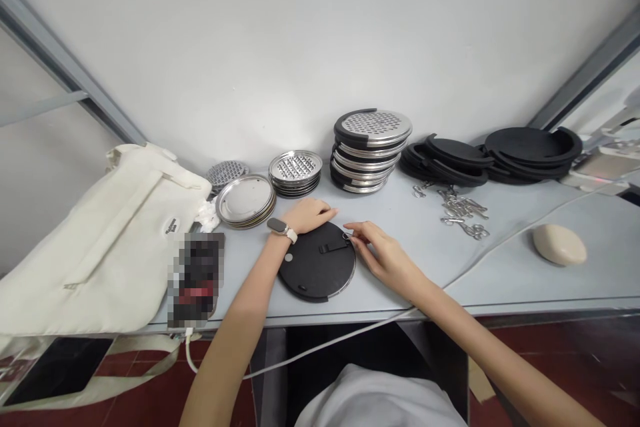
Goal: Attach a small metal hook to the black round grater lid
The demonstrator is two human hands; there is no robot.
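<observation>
A round grater [313, 270] lies with its black back facing up near the table's front edge, and a thin metal rim shows on its right side. My left hand [307, 215], with a watch on the wrist, grips it at the far edge, its fingers partly hidden. At the upper right of the disc, my right hand [377, 250] pinches a small metal wire clip [347, 236] against the rim. Close by is a narrow slotted tab [333, 247] on the black surface. Several similar loose wire clips [463, 207] are scattered to the right.
Behind stand stacked graters [373, 153], perforated metal discs [296, 170], plain metal discs [246, 201] and black rings [530, 153]. A cream bag [100, 233] and a blurred phone [196, 280] are left. A white cable [475, 260] crosses near a beige rounded object [559, 244].
</observation>
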